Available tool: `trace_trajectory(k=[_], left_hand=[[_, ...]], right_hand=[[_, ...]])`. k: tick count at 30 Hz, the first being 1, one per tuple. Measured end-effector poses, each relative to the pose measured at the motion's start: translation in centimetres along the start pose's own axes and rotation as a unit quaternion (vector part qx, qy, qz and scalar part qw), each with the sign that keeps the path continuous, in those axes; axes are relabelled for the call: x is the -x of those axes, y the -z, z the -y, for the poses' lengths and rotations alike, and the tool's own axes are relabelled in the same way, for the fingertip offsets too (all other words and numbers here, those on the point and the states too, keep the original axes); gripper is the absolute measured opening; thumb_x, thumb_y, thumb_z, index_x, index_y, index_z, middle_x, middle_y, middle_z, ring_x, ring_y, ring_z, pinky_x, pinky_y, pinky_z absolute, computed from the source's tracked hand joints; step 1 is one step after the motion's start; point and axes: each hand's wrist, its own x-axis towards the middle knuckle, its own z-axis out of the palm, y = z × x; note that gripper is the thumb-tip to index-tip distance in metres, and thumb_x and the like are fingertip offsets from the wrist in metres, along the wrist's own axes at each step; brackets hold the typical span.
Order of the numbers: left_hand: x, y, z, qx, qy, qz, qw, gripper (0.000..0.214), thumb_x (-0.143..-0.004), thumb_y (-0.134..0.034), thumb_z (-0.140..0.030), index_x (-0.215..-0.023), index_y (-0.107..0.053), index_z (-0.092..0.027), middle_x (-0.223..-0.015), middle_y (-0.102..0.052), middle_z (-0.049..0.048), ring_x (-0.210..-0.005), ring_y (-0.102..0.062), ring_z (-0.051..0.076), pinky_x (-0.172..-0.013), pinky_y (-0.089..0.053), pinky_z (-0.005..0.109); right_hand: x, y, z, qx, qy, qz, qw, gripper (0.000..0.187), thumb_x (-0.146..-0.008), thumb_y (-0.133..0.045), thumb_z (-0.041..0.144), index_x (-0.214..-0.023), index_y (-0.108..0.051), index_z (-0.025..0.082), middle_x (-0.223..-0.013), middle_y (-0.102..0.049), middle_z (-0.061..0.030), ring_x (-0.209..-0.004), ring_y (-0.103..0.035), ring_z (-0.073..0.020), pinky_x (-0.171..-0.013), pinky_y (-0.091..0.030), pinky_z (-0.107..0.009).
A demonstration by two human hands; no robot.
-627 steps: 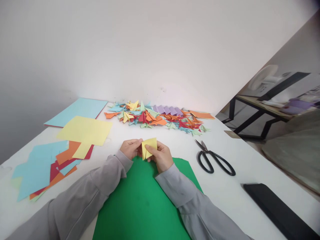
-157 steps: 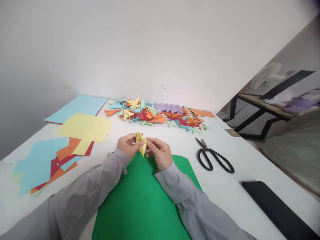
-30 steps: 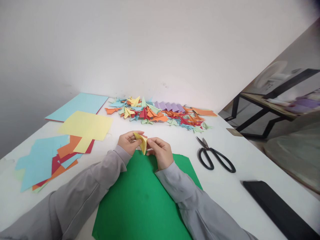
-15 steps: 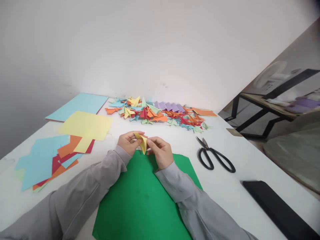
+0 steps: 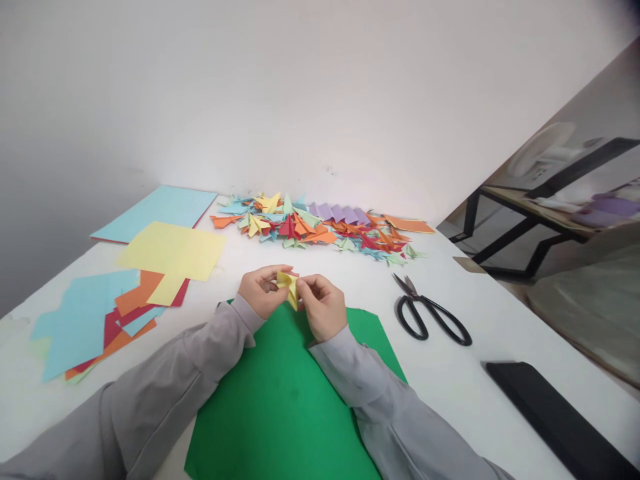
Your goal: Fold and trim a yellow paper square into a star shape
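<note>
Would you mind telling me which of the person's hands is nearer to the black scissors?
Right. The right hand sits left of the scissors, pinching the yellow folded paper; the left hand holds its far side, farther away.

Black steel scissors [image 5: 417, 301] lie right on the white bench [image 5: 450, 390]; a heap of folded coloured papers [image 5: 300, 230] far; a green card sheet [image 5: 280, 400] near.

A plain white wall [image 5: 320, 100] rises behind the white table [image 5: 450, 373]; a black-framed table [image 5: 520, 212] stands right.
</note>
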Motion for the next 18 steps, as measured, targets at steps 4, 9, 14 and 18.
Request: trace_trajectory(k=[4, 9, 14, 18], left_hand=[[0.10, -0.11, -0.11, 0.009, 0.004, 0.000, 1.000, 0.038, -0.049, -0.068, -0.018, -0.086, -0.062, -0.009, -0.080, -0.067, 0.0103, -0.068, -0.062, 0.017, -0.062, -0.051, 0.029], [-0.07, 0.03, 0.19, 0.017, 0.007, -0.019, 1.000, 0.033, -0.052, -0.068, -0.021, -0.084, -0.063, -0.010, -0.076, -0.068, 0.0088, -0.071, -0.063, 0.018, -0.067, -0.051, 0.030], [-0.26, 0.19, 0.23, 0.034, 0.023, -0.020, 0.999, 0.035, -0.049, -0.071, -0.020, -0.081, -0.063, -0.010, -0.074, -0.068, 0.0080, -0.069, -0.062, 0.017, -0.066, -0.051, 0.029], [-0.36, 0.25, 0.22, 0.079, 0.062, -0.027, 0.995, 0.035, -0.044, -0.074, -0.019, -0.077, -0.064, -0.010, -0.071, -0.068, 0.0072, -0.062, -0.062, 0.015, -0.061, -0.051, 0.028]], right_hand=[[0.03, 0.08, 0.15, -0.015, -0.008, 0.005, 1.000, 0.019, -0.066, -0.055, 0.034, -0.064, -0.056, 0.016, -0.053, -0.053, 0.0013, -0.046, -0.046, -0.0108, -0.041, -0.039, -0.023], [0.06, 0.23, 0.32, -0.071, -0.030, 0.037, 0.996, 0.019, -0.068, -0.053, 0.034, -0.062, -0.055, 0.017, -0.051, -0.053, 0.0020, -0.048, -0.049, -0.0118, -0.040, -0.040, -0.023], [0.11, 0.22, 0.22, -0.065, -0.028, 0.037, 0.997, 0.018, -0.064, -0.058, 0.034, -0.065, -0.057, 0.016, -0.052, -0.054, 0.0022, -0.045, -0.048, -0.0106, -0.039, -0.039, -0.023], [0.19, 0.21, 0.25, -0.063, -0.033, 0.036, 0.997, 0.019, -0.063, -0.060, 0.034, -0.065, -0.057, 0.015, -0.050, -0.054, 0.0029, -0.042, -0.047, -0.0094, -0.038, -0.039, -0.022]])
